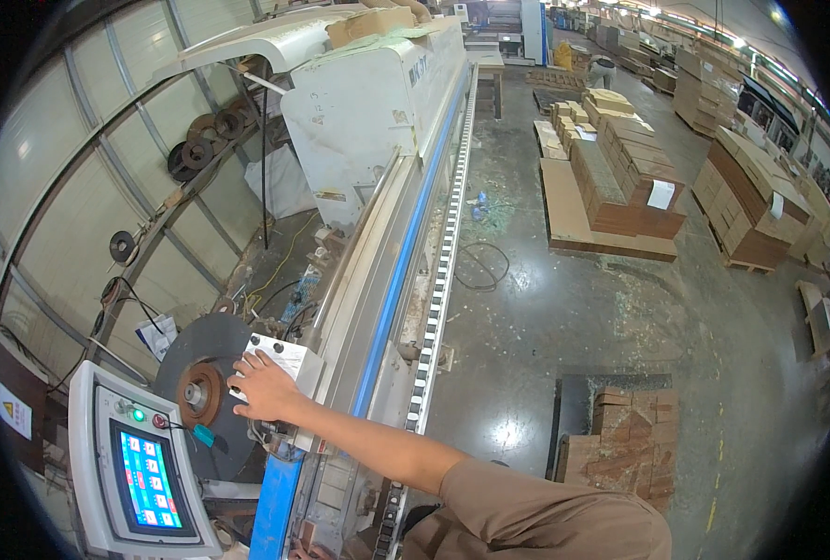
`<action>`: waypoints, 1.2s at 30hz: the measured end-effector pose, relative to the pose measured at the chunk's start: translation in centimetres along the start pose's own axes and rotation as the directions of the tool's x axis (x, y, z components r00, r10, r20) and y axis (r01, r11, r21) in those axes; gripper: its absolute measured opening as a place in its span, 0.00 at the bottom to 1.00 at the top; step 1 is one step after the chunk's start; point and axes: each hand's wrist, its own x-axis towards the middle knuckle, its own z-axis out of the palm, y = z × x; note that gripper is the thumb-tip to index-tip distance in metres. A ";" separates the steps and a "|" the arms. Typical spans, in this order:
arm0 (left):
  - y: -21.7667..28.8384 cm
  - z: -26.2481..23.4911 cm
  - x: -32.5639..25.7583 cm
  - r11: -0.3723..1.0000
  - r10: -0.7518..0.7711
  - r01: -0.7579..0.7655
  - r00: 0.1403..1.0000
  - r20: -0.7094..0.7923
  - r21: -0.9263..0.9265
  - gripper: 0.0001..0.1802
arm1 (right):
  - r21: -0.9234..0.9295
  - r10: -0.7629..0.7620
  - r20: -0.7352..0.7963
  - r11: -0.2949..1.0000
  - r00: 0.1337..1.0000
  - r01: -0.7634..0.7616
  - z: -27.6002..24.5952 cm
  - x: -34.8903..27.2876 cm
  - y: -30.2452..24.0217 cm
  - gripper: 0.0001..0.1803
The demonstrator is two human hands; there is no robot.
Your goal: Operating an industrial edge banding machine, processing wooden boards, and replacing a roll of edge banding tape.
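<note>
My right hand point(267, 387) reaches across to the left, palm down with its fingers spread. It rests on the edge of a white metal block point(289, 359) with dark round knobs, at the near end of a long edge-banding machine point(364, 131). Beside the fingers stands a large dark reel point(238, 443) with a brown hub point(200, 390). What looks like part of my left hand point(309, 551) shows at the lower edge, by the machine's blue end; its fingers are mostly hidden.
A control panel point(154, 481) with a lit touchscreen stands at the lower left. A chain conveyor point(431, 327) runs along the machine. Stacks of brown boards point(620, 177) stand on the right, with a lower pile point(625, 448) nearer. A person point(602, 70) bends far off.
</note>
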 end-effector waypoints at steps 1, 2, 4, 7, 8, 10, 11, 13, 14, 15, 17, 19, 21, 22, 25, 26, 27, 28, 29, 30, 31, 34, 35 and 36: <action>-0.4 0.4 0.1 1.000 0.000 0.000 1.000 -0.004 -0.002 0.24 | -0.003 -0.004 -0.004 1.000 1.000 0.004 -0.2 0.2 0.0 0.34; -1.0 0.5 0.0 1.000 0.013 -0.013 0.999 0.032 -0.014 0.25 | -0.004 -0.002 -0.005 1.000 1.000 0.002 -0.1 0.0 0.0 0.34; -1.6 1.2 -0.1 0.999 0.030 -0.028 0.998 0.061 -0.033 0.26 | -0.019 -0.001 -0.016 1.000 1.000 0.001 -0.3 -0.1 -0.1 0.34; -1.8 0.4 -1.2 0.999 0.054 -0.054 0.998 0.014 -0.010 0.28 | -0.003 0.004 0.010 1.000 1.000 -0.004 0.4 -0.7 -0.5 0.34; -2.1 0.0 -1.6 0.995 0.097 -0.097 0.995 -0.009 -0.013 0.28 | 0.013 0.002 0.006 1.000 1.000 -0.002 1.3 -0.8 -0.3 0.34; -3.1 0.9 -2.6 0.998 0.027 -0.026 1.000 0.002 -0.053 0.24 | 0.025 -0.023 0.000 0.999 1.000 0.023 2.0 -1.0 -1.8 0.34; -3.7 1.6 -3.5 0.993 -0.081 0.085 0.995 0.056 -0.077 0.24 | 0.030 -0.032 0.024 0.999 0.999 0.032 2.0 -1.0 -2.0 0.34; -0.2 0.1 0.5 0.961 0.113 -0.109 0.994 0.002 -0.253 0.19 | -0.012 -0.030 -0.027 0.999 0.999 0.030 1.1 -1.1 -1.0 0.30; -0.4 0.6 0.5 0.983 0.158 -0.160 0.987 -0.027 -0.092 0.19 | 0.006 -0.059 -0.073 0.998 0.996 0.060 1.3 -0.9 -1.2 0.28; -0.2 1.3 0.9 0.950 -0.034 0.082 0.986 0.163 -0.301 0.20 | -0.053 -0.126 -0.192 0.992 0.973 0.118 0.8 -0.8 -0.9 0.25; -2.6 5.2 0.9 0.985 0.127 -0.102 0.975 0.182 -0.139 0.22 | 0.002 -0.138 -0.098 0.990 0.986 0.139 0.1 0.1 -0.5 0.26; -1.2 6.0 1.3 0.999 0.032 -0.043 0.947 0.318 0.027 0.26 | -0.005 -0.181 -0.071 0.983 0.981 0.181 -0.3 0.9 0.2 0.25; 1.2 5.5 3.6 0.998 0.043 -0.030 0.956 0.291 -0.050 0.28 | -0.115 -0.234 -0.117 0.969 0.965 0.221 0.0 1.3 1.1 0.25; 1.3 6.1 3.7 0.993 0.121 -0.122 0.976 0.182 -0.010 0.29 | -0.151 -0.198 -0.101 0.972 0.975 0.182 0.5 1.4 1.3 0.26; 1.4 7.1 3.9 0.982 0.183 -0.187 0.971 0.155 0.008 0.24 | -0.159 -0.144 -0.024 0.977 0.989 0.139 1.3 1.6 0.0 0.26; 1.9 7.3 4.4 0.983 0.181 -0.183 0.970 0.162 -0.005 0.24 | -0.167 -0.139 -0.012 0.977 0.990 0.135 1.4 1.5 0.0 0.26; 2.4 7.3 4.9 0.975 0.221 -0.215 0.964 0.146 -0.050 0.25 | -0.169 -0.120 -0.010 0.979 0.993 0.117 1.5 1.3 0.1 0.26; 2.9 7.2 5.4 0.964 0.260 -0.249 0.958 0.124 -0.096 0.25 | -0.173 -0.102 -0.011 0.980 0.995 0.098 1.4 1.0 0.2 0.26; 2.6 7.8 5.1 0.964 0.256 -0.244 0.958 0.127 -0.105 0.25 | -0.178 -0.100 -0.002 0.979 0.995 0.098 1.5 1.0 -0.2 0.26; 2.5 8.5 4.8 0.963 0.254 -0.242 0.962 0.103 -0.115 0.27 | -0.178 -0.097 0.003 0.979 0.995 0.096 1.6 1.1 -0.6 0.26; 2.3 9.0 4.5 0.963 0.251 -0.240 0.965 0.079 -0.123 0.29 | -0.177 -0.095 0.007 0.980 0.995 0.095 1.7 1.2 -1.0 0.26; 2.2 9.0 4.5 0.959 0.278 -0.267 0.953 0.117 -0.099 0.32 | -0.182 -0.094 0.011 0.979 0.996 0.094 1.6 1.0 -0.9 0.25; 2.1 8.8 4.7 0.959 0.276 -0.264 0.954 0.120 -0.107 0.32 | -0.187 -0.091 0.017 0.978 0.996 0.093 1.6 1.0 -0.7 0.25; 2.0 8.5 4.9 0.948 0.315 -0.306 0.940 0.134 -0.085 0.35 | -0.181 -0.098 0.010 0.979 0.995 0.098 1.4 1.0 -0.6 0.25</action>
